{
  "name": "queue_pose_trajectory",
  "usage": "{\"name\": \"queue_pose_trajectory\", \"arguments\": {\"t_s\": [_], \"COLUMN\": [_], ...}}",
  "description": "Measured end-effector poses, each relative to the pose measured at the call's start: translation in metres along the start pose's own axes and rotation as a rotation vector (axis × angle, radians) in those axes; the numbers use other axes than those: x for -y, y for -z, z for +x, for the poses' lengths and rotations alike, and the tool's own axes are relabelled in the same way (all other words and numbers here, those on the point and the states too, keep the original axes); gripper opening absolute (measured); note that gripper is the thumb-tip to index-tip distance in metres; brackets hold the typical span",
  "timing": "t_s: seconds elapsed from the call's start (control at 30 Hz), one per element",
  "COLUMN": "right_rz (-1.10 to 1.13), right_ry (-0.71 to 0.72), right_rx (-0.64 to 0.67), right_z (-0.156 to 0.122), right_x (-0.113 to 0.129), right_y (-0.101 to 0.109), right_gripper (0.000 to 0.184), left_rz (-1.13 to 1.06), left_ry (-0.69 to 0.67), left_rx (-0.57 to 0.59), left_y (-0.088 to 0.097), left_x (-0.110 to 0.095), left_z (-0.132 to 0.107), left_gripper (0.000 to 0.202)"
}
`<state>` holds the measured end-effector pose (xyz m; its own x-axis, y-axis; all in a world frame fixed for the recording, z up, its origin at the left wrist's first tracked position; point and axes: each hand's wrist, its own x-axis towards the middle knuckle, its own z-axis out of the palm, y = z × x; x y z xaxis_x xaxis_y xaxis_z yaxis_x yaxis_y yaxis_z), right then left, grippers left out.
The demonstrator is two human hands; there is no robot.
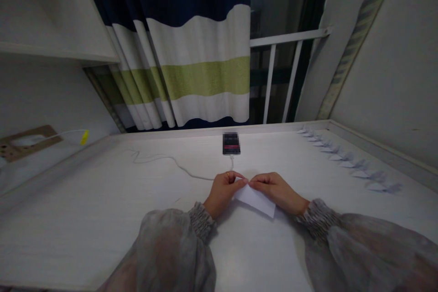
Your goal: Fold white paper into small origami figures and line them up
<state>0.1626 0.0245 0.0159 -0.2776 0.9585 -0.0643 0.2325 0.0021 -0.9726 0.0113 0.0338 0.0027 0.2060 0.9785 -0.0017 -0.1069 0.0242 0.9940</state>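
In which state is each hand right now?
Left hand: closed, pinching the white paper at its upper edge.
Right hand: closed, pinching the same paper, close beside the left.

A striped curtain (pixel 205 75) partly covers the window (pixel 285 4)

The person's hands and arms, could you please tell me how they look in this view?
Both sleeves are grey, sheer and puffed, with gathered cuffs. The left hand wears a gold-coloured ring; none shows on the right hand.

Head camera looks forward, down over desk (pixel 85 228).
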Motion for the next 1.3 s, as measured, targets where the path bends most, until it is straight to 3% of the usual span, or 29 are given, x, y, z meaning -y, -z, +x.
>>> {"name": "queue_pose_trajectory", "arguments": {"t_s": [0.4,0.67,0.93,1.03,1.17,1.3], "right_rz": [0.05,0.024,0.027,-0.025,-0.174,-0.231], "right_ry": [0.043,0.099,0.217,0.31,0.239,0.22], "right_rx": [-0.07,-0.057,-0.279,-0.286,-0.141,-0.094], "right_z": [0.005,0.008,0.007,0.007,0.007,0.006], "right_x": [0.007,0.006,0.004,0.001,-0.003,-0.005], "right_y": [0.015,0.028,0.022,0.016,0.01,0.008], "right_gripper": [0.022,0.022,0.023,0.023,0.023,0.021], "left_rz": [-0.069,-0.065,-0.035,-0.028,0.067,0.205], "left_ry": [-0.035,-0.075,-0.084,-0.082,-0.091,-0.08], "left_rx": [-0.192,-0.229,-0.313,-0.278,-0.175,-0.054], "left_y": [0.009,0.012,0.015,0.013,0.007,0.006], "left_x": [-0.001,0.004,0.003,0.005,0.006,0.003], "left_z": [0.007,0.012,0.014,0.013,0.01,0.005], "left_gripper": [0.029,0.028,0.03,0.031,0.027,0.021]}}
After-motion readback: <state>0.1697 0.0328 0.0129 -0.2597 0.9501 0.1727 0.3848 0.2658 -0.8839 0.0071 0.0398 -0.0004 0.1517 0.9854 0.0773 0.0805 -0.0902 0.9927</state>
